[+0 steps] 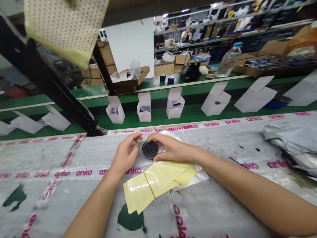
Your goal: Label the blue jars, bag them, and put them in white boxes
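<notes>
A round black lidded container (150,148) stands on a clear plastic bag (170,137), gripped between my left hand (125,154) and my right hand (173,148). Its dark lid faces up, and a bluish lower part shows beneath it. The fingers of both hands curve around its sides. Just below my hands lies a stack of pale yellow paper sheets (156,185), bound by a thin rubber band and resting partly on the plastic.
Several white open cartons (176,103) stand on a green bench (158,114) beyond the table's far edge. A silvery-grey plastic bag pile (289,138) lies at right. A black frame post (61,89) crosses the upper left, below a dotted hanging sheet (64,28).
</notes>
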A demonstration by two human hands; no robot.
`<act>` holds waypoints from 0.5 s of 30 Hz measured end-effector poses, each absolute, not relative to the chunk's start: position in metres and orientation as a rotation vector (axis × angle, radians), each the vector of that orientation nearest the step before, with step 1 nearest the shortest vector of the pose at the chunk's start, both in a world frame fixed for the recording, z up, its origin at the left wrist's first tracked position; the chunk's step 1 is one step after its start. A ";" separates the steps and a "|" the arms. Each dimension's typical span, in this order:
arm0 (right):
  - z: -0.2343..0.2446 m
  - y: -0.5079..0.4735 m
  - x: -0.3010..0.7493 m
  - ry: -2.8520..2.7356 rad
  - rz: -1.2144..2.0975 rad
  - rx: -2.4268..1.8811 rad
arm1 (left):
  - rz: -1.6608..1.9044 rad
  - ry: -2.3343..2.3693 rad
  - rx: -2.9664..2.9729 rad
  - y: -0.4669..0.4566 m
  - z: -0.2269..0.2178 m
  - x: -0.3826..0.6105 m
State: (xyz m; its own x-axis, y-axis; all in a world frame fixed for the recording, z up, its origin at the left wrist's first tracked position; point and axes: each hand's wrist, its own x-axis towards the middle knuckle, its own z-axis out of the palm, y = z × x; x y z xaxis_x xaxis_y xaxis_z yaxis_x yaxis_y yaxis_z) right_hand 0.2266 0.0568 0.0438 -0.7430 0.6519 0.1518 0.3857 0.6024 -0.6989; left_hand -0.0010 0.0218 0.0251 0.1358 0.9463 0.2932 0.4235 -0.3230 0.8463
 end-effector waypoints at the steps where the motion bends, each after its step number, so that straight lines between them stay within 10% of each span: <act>1: 0.044 0.058 0.229 -2.453 0.928 -0.857 | 1.117 1.306 1.811 0.022 0.025 -0.002; 15: 0.038 0.027 0.281 -2.347 0.711 -1.272 | 0.866 1.165 1.795 0.015 0.017 0.008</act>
